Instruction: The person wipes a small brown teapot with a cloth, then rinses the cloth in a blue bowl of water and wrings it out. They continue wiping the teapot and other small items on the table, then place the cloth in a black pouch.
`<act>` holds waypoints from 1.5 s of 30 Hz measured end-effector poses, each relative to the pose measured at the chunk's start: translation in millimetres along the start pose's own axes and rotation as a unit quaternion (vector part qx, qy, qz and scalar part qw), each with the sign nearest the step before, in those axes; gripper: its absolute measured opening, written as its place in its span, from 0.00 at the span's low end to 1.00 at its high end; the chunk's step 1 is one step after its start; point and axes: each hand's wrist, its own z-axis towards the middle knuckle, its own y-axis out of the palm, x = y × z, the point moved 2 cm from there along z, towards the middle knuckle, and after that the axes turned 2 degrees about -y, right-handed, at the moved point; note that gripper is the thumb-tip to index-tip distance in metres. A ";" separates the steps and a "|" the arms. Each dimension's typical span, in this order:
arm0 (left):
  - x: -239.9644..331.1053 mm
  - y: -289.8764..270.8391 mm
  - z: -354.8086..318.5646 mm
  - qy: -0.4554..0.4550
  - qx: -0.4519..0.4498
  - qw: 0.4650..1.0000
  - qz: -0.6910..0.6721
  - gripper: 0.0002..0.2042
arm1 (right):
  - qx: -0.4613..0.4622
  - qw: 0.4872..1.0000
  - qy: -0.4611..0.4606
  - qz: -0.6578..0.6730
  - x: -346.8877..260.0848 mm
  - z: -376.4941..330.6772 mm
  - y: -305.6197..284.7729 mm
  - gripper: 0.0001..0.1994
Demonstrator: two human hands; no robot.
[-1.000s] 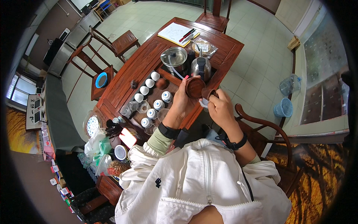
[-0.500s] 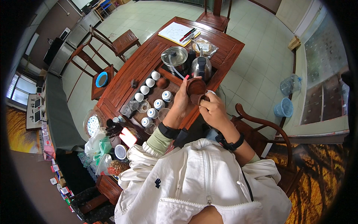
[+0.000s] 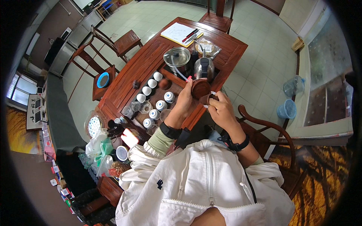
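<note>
Above the near right edge of the tea table, my left hand [image 3: 184, 98] is closed around a round reddish-brown clay pot [image 3: 201, 89], its broad round face turned up. Just right of it, my right hand [image 3: 221, 109] pinches a small dark-brown piece [image 3: 204, 100] close to the pot; whether it is a lid or a cloth I cannot make out. A little white shows beside those fingers. On the tray left of my hands stand upturned white cups [image 3: 146, 90], blue-and-white lidded jars [image 3: 160, 105], glass cups [image 3: 127, 111] and a brown clay piece [image 3: 164, 83].
A steel kettle [image 3: 204, 68] and a glass-lidded pot [image 3: 176, 57] stand just beyond my hands. A clipboard with pens [image 3: 177, 34] lies at the far end. Bags and a jar [image 3: 122, 153] crowd the near left. A wooden armchair [image 3: 264, 130] stands at right.
My right hand has moved slightly right and down with the small brown piece, away from the pot's middle. The clay pot has shifted a little and tilted in my left hand.
</note>
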 end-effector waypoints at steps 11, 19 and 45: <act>-0.7 -8.8 3.3 -0.011 -0.032 0.999 -0.010 0.27 | 0.027 0.999 0.004 -0.035 6.1 1.3 -7.8 0.07; -4.3 -9.1 2.5 -0.053 -0.035 0.998 -0.027 0.30 | 0.041 0.998 0.039 -0.024 7.1 6.3 -16.1 0.08; -17.8 -8.2 7.7 -0.065 0.024 0.996 -0.049 0.23 | -0.027 0.997 -0.041 -0.055 -17.1 10.3 -10.8 0.05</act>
